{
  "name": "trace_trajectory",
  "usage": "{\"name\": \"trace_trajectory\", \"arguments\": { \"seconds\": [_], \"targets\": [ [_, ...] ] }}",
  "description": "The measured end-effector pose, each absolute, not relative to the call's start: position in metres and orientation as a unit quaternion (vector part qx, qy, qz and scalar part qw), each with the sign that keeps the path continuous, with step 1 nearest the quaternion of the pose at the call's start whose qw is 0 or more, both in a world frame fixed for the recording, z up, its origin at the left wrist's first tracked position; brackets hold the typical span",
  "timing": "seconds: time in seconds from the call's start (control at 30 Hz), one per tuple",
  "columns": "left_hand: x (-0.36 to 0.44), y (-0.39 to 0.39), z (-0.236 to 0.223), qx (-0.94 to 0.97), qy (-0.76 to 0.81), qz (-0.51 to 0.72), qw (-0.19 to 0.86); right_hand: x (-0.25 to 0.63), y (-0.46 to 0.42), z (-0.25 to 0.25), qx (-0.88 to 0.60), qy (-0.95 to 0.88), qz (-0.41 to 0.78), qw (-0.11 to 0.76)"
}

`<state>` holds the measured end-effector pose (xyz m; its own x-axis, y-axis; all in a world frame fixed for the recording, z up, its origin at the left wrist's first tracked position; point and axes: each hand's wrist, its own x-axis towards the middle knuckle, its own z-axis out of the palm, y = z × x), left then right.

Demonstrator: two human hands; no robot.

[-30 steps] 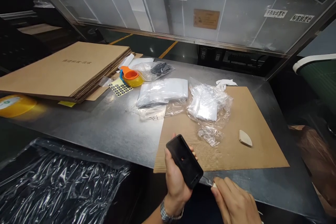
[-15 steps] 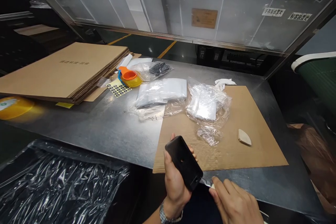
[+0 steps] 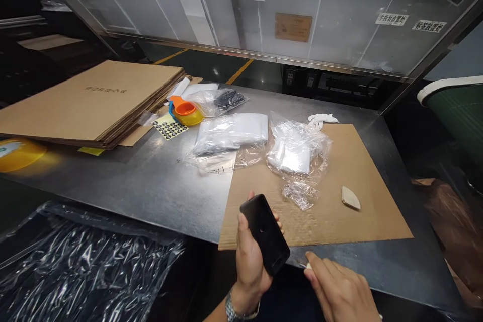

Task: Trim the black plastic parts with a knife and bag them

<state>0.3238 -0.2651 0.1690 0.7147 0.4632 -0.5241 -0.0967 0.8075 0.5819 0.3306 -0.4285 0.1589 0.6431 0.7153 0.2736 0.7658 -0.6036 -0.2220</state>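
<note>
The case (image 3: 266,236) is at the near edge of the surface (image 3: 177,196), long axis slanting from upper left to lower right, low end toward the right hand (image 3: 341,287). Left hand (image 3: 249,261): palm up, fingers clamped around the case. Right: knuckles up, fingers pinching a tool (image 3: 308,265).

Head view faces forward-down — bench (image 3: 158,186) seemingly near.

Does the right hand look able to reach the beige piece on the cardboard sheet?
Probably yes: only the tabletop and cardboard sheet lie between the right hand and the beige piece, and nothing covers it. The small tool in that hand may hinder grasping.
</note>
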Motion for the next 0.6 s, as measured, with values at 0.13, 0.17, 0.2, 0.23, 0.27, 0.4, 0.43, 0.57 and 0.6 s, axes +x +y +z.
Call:
{"name": "trace_trajectory", "arguments": {
  "seconds": [0.13,0.17,0.2,0.23,0.27,0.4,0.43,0.57,0.6],
  "targets": [
    [0.324,-0.264,0.170,0.270,0.335,0.132,0.893,0.332,-0.430,0.162,-0.896,-0.407,-0.022,0.173],
    [0.323,-0.264,0.170,0.272,0.334,0.127,0.893,0.333,-0.430,0.161,-0.898,-0.408,-0.019,0.164],
    [0.323,-0.264,0.170,0.273,0.335,0.121,0.894,0.333,-0.430,0.161,-0.899,-0.410,-0.019,0.154],
    [0.323,-0.264,0.170,0.273,0.334,0.114,0.895,0.334,-0.429,0.160,-0.900,-0.411,-0.021,0.144],
    [0.323,-0.264,0.169,0.271,0.332,0.108,0.897,0.334,-0.429,0.159,-0.900,-0.414,-0.023,0.136],
    [0.324,-0.264,0.168,0.273,0.319,0.100,0.902,0.332,-0.428,0.155,-0.906,-0.411,-0.029,0.101],
    [0.325,-0.264,0.167,0.278,0.317,0.101,0.901,0.331,-0.428,0.153,-0.907,-0.409,-0.029,0.095],
    [0.322,-0.266,0.164,0.309,0.327,0.119,0.885,0.330,-0.427,0.146,-0.913,-0.394,0.001,0.101],
    [0.320,-0.267,0.163,0.320,0.328,0.131,0.879,0.331,-0.426,0.145,-0.918,-0.380,0.024,0.113]
  ]
}}
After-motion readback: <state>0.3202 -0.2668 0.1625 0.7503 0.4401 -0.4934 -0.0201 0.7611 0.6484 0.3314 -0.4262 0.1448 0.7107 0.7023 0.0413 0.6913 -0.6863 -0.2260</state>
